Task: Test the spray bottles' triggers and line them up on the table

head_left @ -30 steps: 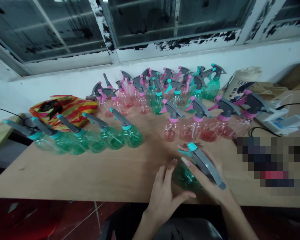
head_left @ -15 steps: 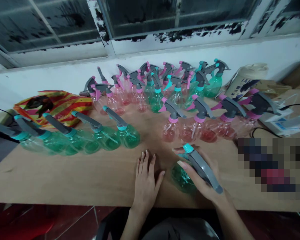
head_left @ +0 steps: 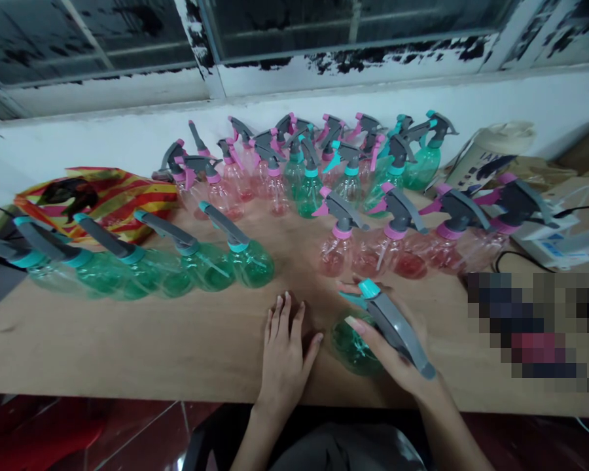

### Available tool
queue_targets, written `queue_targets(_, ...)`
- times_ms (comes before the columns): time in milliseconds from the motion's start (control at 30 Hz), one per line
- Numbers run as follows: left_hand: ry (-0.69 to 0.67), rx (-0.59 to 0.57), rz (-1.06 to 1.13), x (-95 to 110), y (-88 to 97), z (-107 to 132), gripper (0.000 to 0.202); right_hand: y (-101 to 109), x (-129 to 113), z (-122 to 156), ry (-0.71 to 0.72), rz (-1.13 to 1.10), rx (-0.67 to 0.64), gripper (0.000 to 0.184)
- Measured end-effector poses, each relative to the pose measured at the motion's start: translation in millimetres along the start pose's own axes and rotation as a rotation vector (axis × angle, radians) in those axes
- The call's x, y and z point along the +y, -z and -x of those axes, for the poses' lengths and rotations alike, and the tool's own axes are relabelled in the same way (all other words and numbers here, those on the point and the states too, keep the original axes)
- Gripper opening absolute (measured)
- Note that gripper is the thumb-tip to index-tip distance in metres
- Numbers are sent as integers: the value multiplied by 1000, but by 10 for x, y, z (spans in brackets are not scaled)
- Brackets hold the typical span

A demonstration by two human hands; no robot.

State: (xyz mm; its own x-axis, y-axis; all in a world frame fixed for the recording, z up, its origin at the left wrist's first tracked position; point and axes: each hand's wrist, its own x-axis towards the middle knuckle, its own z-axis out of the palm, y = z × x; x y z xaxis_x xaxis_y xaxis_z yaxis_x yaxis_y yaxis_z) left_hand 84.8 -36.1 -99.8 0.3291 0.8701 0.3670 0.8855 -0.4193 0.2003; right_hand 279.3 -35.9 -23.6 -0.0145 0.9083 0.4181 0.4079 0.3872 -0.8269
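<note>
My right hand [head_left: 397, 350] grips a green spray bottle [head_left: 354, 343] with a grey and teal trigger head [head_left: 390, 320], standing near the front edge of the wooden table [head_left: 127, 340]. My left hand [head_left: 285, 350] lies flat on the table just left of that bottle, fingers stretched out, holding nothing. A row of green spray bottles [head_left: 211, 258] stands to the left. A row of pink spray bottles [head_left: 387, 242] stands just beyond my right hand.
Several more pink and green spray bottles [head_left: 304, 163] crowd the back by the white wall under the window. A red and yellow striped bag [head_left: 103, 196] lies at the back left. A white device with cables [head_left: 559, 239] and a sack [head_left: 491, 157] sit at the right.
My left hand came off the green bottle and settled flat on the table to its left. My right hand kept its grip on the bottle.
</note>
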Motion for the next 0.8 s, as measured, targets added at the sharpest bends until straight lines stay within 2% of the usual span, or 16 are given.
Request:
queue_targets(200,-1,-9,2,-1,9,-3,50,1,0,-2,38,9,16,34)
queue_targets(800,19,-51,-7,11,20,-8,50,6,-7,-24,53,11,-50,38)
